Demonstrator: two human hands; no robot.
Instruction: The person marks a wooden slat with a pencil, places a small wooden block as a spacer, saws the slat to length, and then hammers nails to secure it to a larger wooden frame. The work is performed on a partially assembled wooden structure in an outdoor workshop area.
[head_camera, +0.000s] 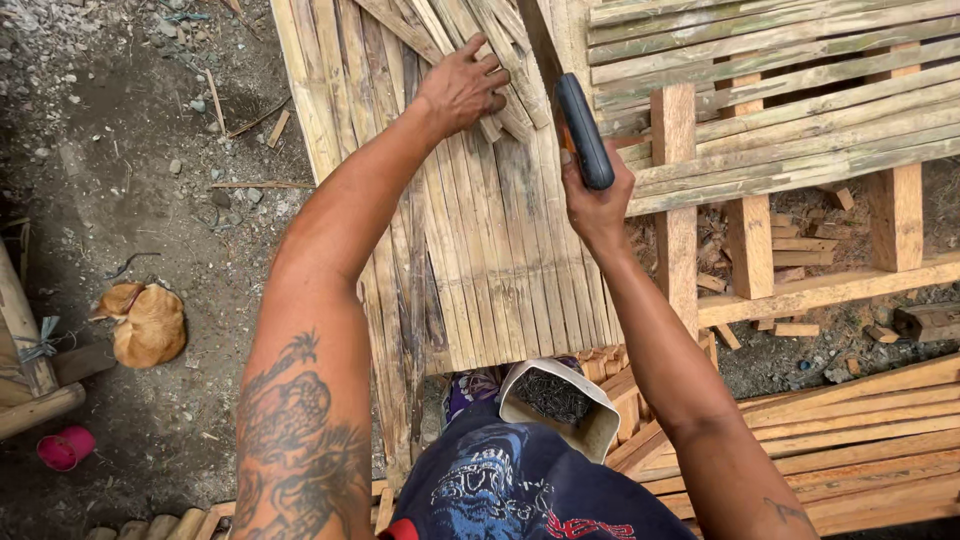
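Observation:
My left hand (465, 85) reaches forward and grips a bundle of flat bamboo slats (500, 60) at the top of the stack. My right hand (597, 200) is closed around the dark handle of a tool (583, 130), likely a hammer, held upright; its head is hidden behind the slats. Below both hands lies a wide panel of split bamboo strips (480, 250). A white container full of dark nails (552, 397) rests at my lap.
A wooden frame with posts (750, 245) and nailed bamboo slats (800, 110) stands to the right. More slats (860, 440) lie at lower right. On the dirt ground to the left lie an orange curled-up animal (145, 322) and a pink cup (65, 447).

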